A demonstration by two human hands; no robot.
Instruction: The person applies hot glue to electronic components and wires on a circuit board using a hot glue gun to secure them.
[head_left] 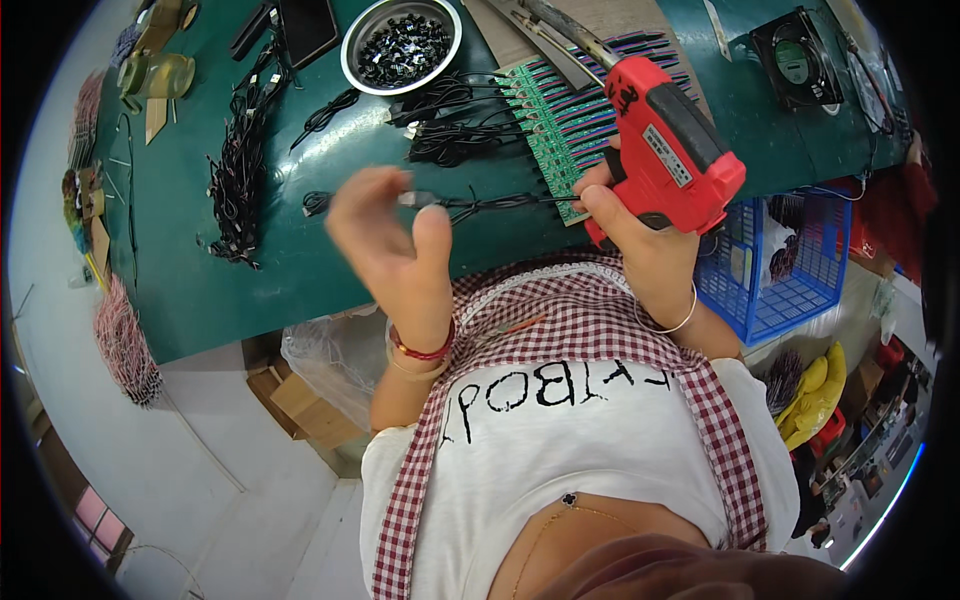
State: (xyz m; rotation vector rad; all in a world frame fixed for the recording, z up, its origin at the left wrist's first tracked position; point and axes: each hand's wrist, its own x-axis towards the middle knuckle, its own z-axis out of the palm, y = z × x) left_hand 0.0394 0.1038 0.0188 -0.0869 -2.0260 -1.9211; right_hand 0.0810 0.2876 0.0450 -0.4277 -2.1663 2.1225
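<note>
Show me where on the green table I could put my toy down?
The green table has bare room near its front edge, between the heap of black cables and the left hand. It is crowded farther back: the metal bowl, loose black wires and the green circuit board strip beside the red tool in the right hand.

Metal bowl (pixel 401 45) holding black parts; blue basket (pixel 790 265); small fan (pixel 797 58).

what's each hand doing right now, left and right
Left hand: pinching a thin black wire at its end.
Right hand: closed around a red glue gun.
</note>
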